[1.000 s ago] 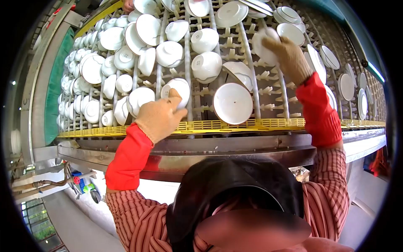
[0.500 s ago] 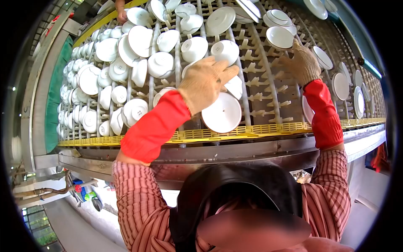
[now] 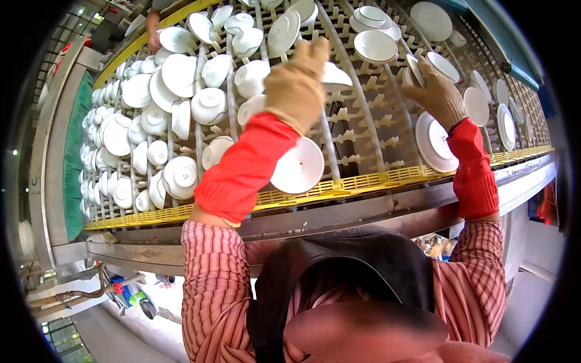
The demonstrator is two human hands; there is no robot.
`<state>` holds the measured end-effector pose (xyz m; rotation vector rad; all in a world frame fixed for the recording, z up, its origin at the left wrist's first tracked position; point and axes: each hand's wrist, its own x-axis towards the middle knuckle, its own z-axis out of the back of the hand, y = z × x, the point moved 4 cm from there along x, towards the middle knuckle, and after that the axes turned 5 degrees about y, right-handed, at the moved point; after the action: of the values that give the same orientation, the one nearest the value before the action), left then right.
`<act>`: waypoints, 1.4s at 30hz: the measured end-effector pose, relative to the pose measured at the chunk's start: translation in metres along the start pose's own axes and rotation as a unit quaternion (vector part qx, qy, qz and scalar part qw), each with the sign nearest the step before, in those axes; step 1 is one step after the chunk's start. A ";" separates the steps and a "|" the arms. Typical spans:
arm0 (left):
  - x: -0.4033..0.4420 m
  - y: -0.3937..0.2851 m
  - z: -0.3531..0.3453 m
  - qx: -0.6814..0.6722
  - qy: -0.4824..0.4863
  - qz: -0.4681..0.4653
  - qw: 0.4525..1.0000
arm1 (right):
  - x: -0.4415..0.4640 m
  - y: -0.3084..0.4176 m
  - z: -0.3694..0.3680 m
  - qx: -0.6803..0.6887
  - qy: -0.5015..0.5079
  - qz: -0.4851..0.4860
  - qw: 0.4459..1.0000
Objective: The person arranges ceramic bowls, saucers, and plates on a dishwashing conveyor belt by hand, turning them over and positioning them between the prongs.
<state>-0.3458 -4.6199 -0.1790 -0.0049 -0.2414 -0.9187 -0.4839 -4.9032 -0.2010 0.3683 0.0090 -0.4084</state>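
My left hand (image 3: 298, 86), in a tan glove with a red sleeve cover, is over the rack with its fingers stretched away from me and slightly blurred. A white bowl (image 3: 337, 78) lies tilted at its right side, partly behind the hand; whether they touch I cannot tell. Below the wrist leans a round white plate (image 3: 299, 166). My right hand (image 3: 440, 97), gloved the same way, closes thumb and fingers around a tilted small white dish (image 3: 415, 70). Another white dish (image 3: 443, 66) stands just behind its fingers, and a large plate (image 3: 431, 144) leans below the wrist.
A pegged conveyor rack (image 3: 363, 112) carries many white bowls and plates, densest at left. Its yellow edge strip (image 3: 357, 183) runs above a metal ledge (image 3: 339, 213). Another person's hand (image 3: 154, 40) is at the far left edge. A blue-green bar (image 3: 507, 45) borders the right.
The dishes and rack have shifted left in view. My left hand has moved farther over the rack, fingers now pointing away. The small dish at my right hand has come into sight.
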 end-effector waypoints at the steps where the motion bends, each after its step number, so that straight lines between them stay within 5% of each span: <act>1: -0.003 -0.025 0.005 0.049 0.093 -0.030 0.994 | -0.002 -0.006 -0.004 0.032 0.009 -0.009 0.999; 4: -0.027 -0.052 -0.014 -0.001 0.229 -0.137 0.964 | -0.013 -0.032 -0.019 -0.064 -0.097 0.139 0.983; 5: -0.036 -0.054 -0.017 -0.036 0.310 -0.182 0.932 | -0.009 -0.047 -0.023 -0.053 -0.045 0.092 0.993; 8: -0.075 -0.056 0.007 -0.075 0.326 -0.240 0.911 | -0.002 -0.081 -0.038 -0.046 -0.050 0.048 0.997; 13: -0.116 -0.033 0.050 -0.151 0.133 -0.225 0.953 | 0.005 -0.101 -0.019 -0.082 -0.193 -0.060 0.976; 16: -0.131 -0.026 0.050 -0.164 0.080 -0.172 0.968 | -0.001 -0.071 0.039 -0.014 -0.304 0.056 0.951; 18: -0.129 -0.023 0.051 -0.180 0.094 -0.156 0.967 | 0.006 -0.053 0.062 -0.111 -0.388 0.163 0.900; 20: -0.125 -0.017 0.045 -0.191 0.072 -0.164 0.965 | 0.029 -0.042 0.078 -0.022 -0.378 0.120 0.918; 21: -0.122 -0.014 0.041 -0.195 0.077 -0.156 0.965 | 0.046 -0.038 0.080 0.119 -0.314 0.019 0.942; 22: -0.120 -0.013 0.038 -0.199 0.082 -0.147 0.965 | 0.067 -0.023 0.080 0.228 -0.208 0.046 0.950; 23: -0.119 -0.014 0.038 -0.202 0.077 -0.156 0.964 | 0.092 -0.017 0.060 0.392 -0.175 0.100 0.897; 24: -0.117 -0.017 0.041 -0.187 0.070 -0.162 0.966 | 0.102 -0.001 0.057 0.314 -0.159 0.052 0.935; 25: -0.117 -0.021 0.045 -0.173 0.065 -0.167 0.968 | 0.121 0.013 0.040 0.324 -0.204 0.125 0.915; 26: -0.116 -0.024 0.049 -0.159 0.062 -0.172 0.970 | 0.105 0.047 0.040 0.335 -0.090 0.095 0.933; 28: -0.113 -0.024 0.051 -0.133 0.051 -0.178 0.974 | 0.092 0.084 0.016 0.483 -0.006 0.182 0.856; 29: -0.114 -0.024 0.049 -0.124 0.046 -0.178 0.975 | 0.103 0.083 0.006 0.386 -0.028 0.214 0.897; 30: -0.117 -0.022 0.044 -0.135 0.090 -0.153 0.975 | 0.114 0.079 -0.005 0.102 -0.101 0.303 0.942; 31: -0.123 -0.018 0.038 -0.148 0.134 -0.128 0.971 | 0.123 0.072 -0.018 -0.171 -0.234 0.351 0.890; 32: -0.126 -0.013 0.033 -0.160 0.177 -0.104 0.966 | 0.124 0.060 -0.032 -0.175 -0.177 0.299 0.921; 36: -0.118 0.001 0.042 -0.125 -0.087 -0.155 0.976 | 0.123 0.028 -0.049 -0.188 0.000 0.140 0.972; 37: -0.115 0.005 0.044 -0.104 -0.044 -0.108 0.988 | 0.124 0.022 -0.051 -0.190 0.033 0.117 0.974; 38: -0.109 0.009 0.043 -0.338 0.018 -0.008 0.941 | 0.118 0.021 -0.049 -0.150 0.024 0.108 0.983; 40: -0.100 0.011 0.022 -0.540 0.100 0.191 0.813 | 0.102 0.016 -0.038 -0.071 0.001 0.089 0.994; 42: -0.095 0.022 -0.004 -0.259 -0.017 0.019 0.966 | 0.091 0.014 -0.022 0.016 -0.004 0.074 0.997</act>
<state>-0.3831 -4.5318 -0.2007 -0.5077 -0.0267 -0.9225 -0.3933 -4.9184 -0.2242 0.3962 -0.0317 -0.2634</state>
